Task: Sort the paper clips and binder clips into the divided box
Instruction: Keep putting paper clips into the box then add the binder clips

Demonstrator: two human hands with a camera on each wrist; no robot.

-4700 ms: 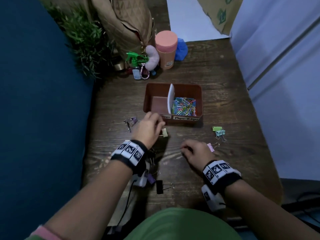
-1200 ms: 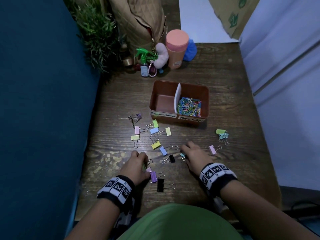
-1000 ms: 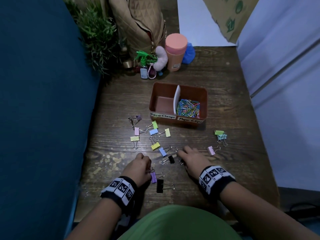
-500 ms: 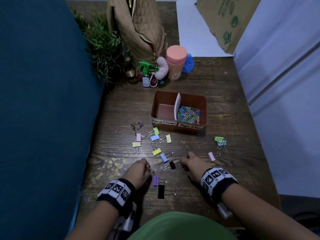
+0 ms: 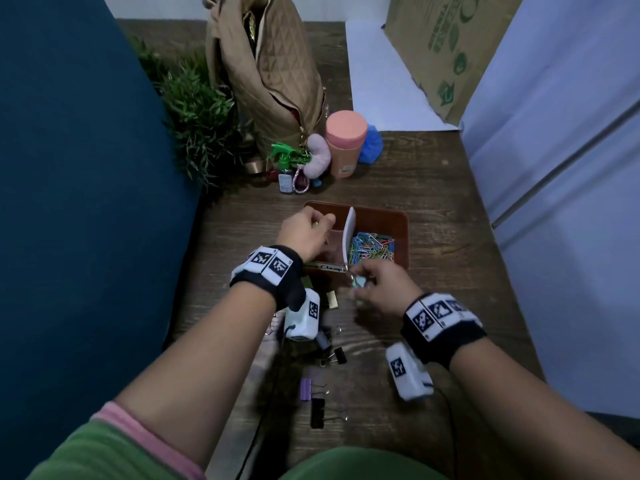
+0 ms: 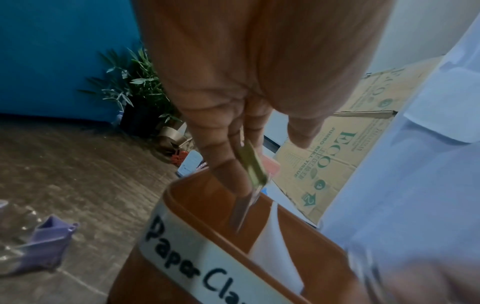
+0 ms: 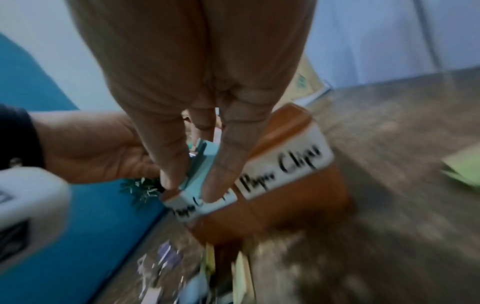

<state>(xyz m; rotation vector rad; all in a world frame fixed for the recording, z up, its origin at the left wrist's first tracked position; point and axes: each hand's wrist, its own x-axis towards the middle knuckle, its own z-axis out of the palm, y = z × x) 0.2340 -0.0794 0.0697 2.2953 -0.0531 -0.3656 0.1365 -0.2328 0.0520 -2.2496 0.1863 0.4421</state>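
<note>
A: The left hand (image 5: 304,230) pinches a green binder clip (image 6: 253,164) right above the box's (image 5: 401,230) left compartment.

B: And the right hand (image 5: 377,289) grips a teal binder clip (image 7: 201,166) just short of the front wall.

A: Released carelessly, it could land beyond the divider (image 5: 348,237), among the paper clips (image 5: 372,245).

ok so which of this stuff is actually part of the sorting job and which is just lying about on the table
Part of the job:
- divided box
- paper clips
- yellow-green binder clip in left hand
- light blue binder clip in right hand
- loose purple binder clip and black binder clip

Just lying about:
- quilted bag
- plant
- pink-lidded cup
- green spray bottle
- cardboard
</note>
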